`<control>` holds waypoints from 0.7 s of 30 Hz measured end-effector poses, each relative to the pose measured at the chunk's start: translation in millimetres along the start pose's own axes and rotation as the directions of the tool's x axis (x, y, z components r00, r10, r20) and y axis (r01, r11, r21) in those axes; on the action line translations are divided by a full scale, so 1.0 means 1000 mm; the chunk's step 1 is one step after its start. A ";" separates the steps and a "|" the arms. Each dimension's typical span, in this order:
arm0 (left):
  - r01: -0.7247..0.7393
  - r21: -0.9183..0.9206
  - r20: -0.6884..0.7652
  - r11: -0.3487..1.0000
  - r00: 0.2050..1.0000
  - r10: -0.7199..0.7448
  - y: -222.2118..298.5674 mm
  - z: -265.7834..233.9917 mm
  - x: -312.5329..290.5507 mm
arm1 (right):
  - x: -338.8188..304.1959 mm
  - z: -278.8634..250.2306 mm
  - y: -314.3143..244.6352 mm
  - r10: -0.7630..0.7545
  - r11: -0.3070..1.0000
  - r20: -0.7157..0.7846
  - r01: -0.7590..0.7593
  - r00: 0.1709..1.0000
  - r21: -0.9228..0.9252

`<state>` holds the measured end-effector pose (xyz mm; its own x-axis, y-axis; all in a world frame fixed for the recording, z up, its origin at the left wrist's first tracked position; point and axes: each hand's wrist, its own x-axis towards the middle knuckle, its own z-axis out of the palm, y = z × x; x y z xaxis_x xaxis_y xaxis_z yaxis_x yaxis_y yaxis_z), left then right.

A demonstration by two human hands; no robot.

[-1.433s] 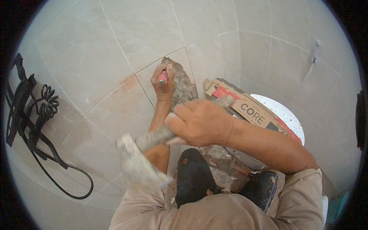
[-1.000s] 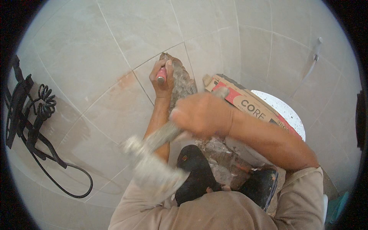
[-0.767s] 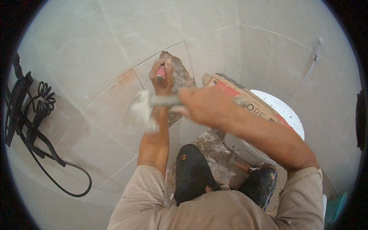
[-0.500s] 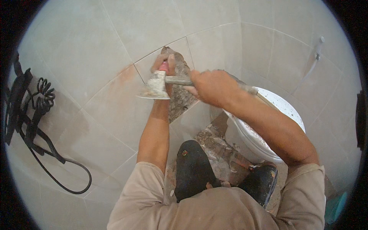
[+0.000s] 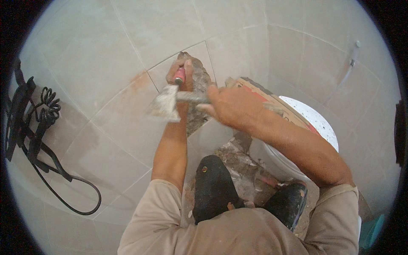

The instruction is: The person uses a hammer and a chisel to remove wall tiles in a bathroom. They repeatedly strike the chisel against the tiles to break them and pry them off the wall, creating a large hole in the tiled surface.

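Observation:
My left hand point(image 5: 175, 70) is closed around a chisel with a red handle point(image 5: 179, 75); the metal cap on the handle's end faces me and its far end is hidden. The hand lies against a broken patch point(image 5: 199, 80) in the pale tiling, where rough grey-brown mortar shows. My right hand point(image 5: 236, 104) grips the grey handle of a hatchet point(image 5: 168, 104), smeared by motion. Its flared, whitish head hangs over my left forearm, just short of the chisel's capped end.
On the right stands a white bucket point(image 5: 329, 132), with a brown and red cardboard piece point(image 5: 293, 114) by its rim. Rubble point(image 5: 242, 159) lies between my dark-clad knees. Black straps and a coiled cord point(image 5: 50, 104) are at the left. A pale hose point(image 5: 346, 74) hangs far right.
The hatchet head has come away from the chisel's end toward me and tilted, baring more of the red handle. My right hand has shifted slightly toward me; my left hand stays nearly in place.

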<state>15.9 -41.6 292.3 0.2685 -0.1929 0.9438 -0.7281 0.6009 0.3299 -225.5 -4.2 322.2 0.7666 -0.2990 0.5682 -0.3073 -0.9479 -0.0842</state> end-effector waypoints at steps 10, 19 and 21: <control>-0.053 -0.025 -0.052 0.998 0.997 0.052 0.000 0.012 -0.005 | 0.007 -0.005 0.020 0.085 0.988 0.103 -0.070 0.991 -0.139; -0.028 0.028 -0.046 0.999 0.999 0.029 -0.017 0.003 0.001 | -0.013 -0.003 -0.019 -0.580 0.755 -0.338 0.645 0.741 0.116; -0.043 0.025 -0.022 0.999 0.999 0.043 -0.006 0.011 -0.002 | 0.005 -0.001 0.014 -0.161 0.987 -0.061 0.160 0.985 -0.006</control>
<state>12.7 -53.1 289.0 0.2506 -0.1492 0.9565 -0.7543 0.5892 0.2896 -226.7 -18.7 324.3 0.7705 -0.1358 0.6228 -0.1835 -0.9829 0.0127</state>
